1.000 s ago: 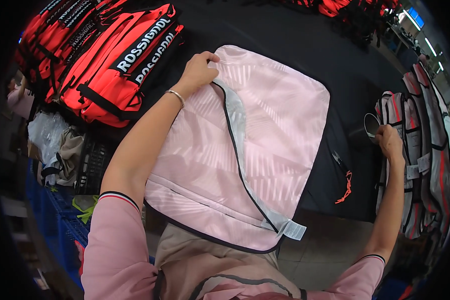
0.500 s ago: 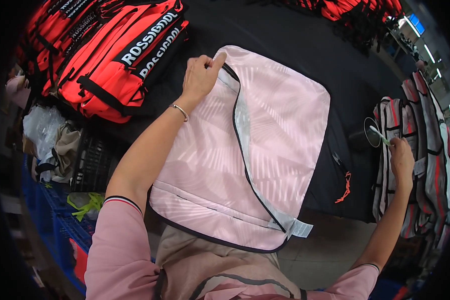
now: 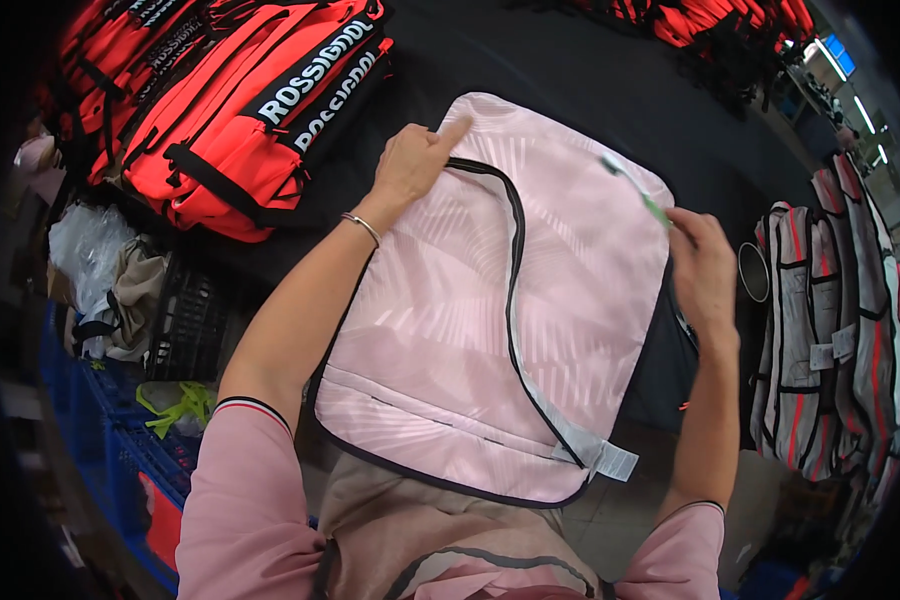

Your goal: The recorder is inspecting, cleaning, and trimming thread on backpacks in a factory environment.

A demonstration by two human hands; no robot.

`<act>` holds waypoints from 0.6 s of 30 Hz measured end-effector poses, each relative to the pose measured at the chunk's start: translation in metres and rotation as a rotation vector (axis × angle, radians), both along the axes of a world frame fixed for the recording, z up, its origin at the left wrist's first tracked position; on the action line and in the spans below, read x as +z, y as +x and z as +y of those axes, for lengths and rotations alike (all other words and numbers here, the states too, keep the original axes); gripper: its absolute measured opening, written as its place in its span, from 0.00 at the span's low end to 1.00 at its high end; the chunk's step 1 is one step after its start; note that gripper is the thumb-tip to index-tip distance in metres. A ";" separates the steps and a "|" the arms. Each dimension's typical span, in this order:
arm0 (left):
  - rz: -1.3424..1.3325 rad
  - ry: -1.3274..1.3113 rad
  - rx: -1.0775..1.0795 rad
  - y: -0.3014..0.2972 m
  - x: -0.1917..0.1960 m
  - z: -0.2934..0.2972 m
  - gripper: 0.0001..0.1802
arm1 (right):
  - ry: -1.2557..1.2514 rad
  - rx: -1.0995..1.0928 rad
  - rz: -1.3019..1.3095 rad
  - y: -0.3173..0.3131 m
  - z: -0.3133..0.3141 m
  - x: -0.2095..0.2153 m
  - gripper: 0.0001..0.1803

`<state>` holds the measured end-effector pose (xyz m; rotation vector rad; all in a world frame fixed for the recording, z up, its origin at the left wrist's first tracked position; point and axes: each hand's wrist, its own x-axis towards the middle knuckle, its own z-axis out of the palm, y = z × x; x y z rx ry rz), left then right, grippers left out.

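Note:
A pink leaf-patterned bag panel with dark edging lies over the table edge nearest me. A black-edged zipper opening curves down its middle to a white label at the lower right. My left hand is closed on the panel's upper left edge, by the top of the opening. In my right hand, at the panel's right edge, is a slim white-and-green toothbrush, slightly blurred. Its head is over the panel's upper right part; whether it touches the fabric I cannot tell.
Red-and-black bags are piled at the far left, and more red ones at the far right. Grey bags with red stripes are stacked right, beside a round cup. A black crate stands left, near plastic wrapping.
My right hand has brought the toothbrush leftward from beside the cup to over the panel. The opening's upper part has shifted right and narrowed. My left hand still grips the upper left edge.

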<state>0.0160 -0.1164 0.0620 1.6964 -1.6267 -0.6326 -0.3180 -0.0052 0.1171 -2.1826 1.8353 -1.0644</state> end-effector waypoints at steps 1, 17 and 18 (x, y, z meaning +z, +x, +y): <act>-0.093 0.013 0.008 -0.002 -0.001 0.002 0.26 | 0.009 0.046 -0.070 0.015 -0.013 -0.015 0.10; 0.933 0.196 -0.280 0.049 -0.071 0.023 0.43 | 0.212 0.281 -0.297 0.105 -0.058 -0.085 0.08; 0.951 0.163 -0.281 0.048 -0.074 0.024 0.43 | 0.188 0.260 -0.256 0.107 -0.058 -0.087 0.07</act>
